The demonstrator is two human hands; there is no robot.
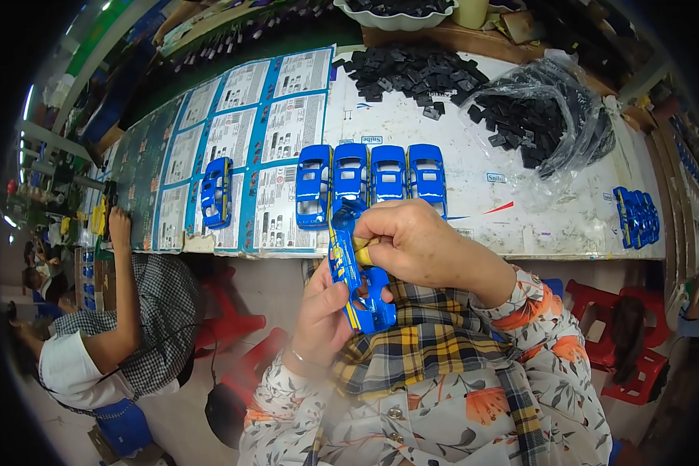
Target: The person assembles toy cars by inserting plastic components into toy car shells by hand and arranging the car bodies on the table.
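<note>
My left hand (324,312) grips a blue toy car body shell (339,260) with yellow markings on its side, held tilted in front of the table edge. The shell's open underside partly faces my right hand (415,242). That hand is closed, thumb and fingers pinched together against the inside of the shell. Something yellowish shows at its fingertips; whether it is a finger cover or a small held piece, I cannot tell. Just beyond my hands, several blue car shells (389,172) stand side by side on the table. One more blue shell (217,193) lies farther left.
Small flat black pieces (412,74) are heaped at the back, some inside a clear plastic bag (590,116). Blue shells (637,219) cluster at the right table end. Printed card sheets (237,128) cover the left side. A co-worker's arm (123,291) reaches in there.
</note>
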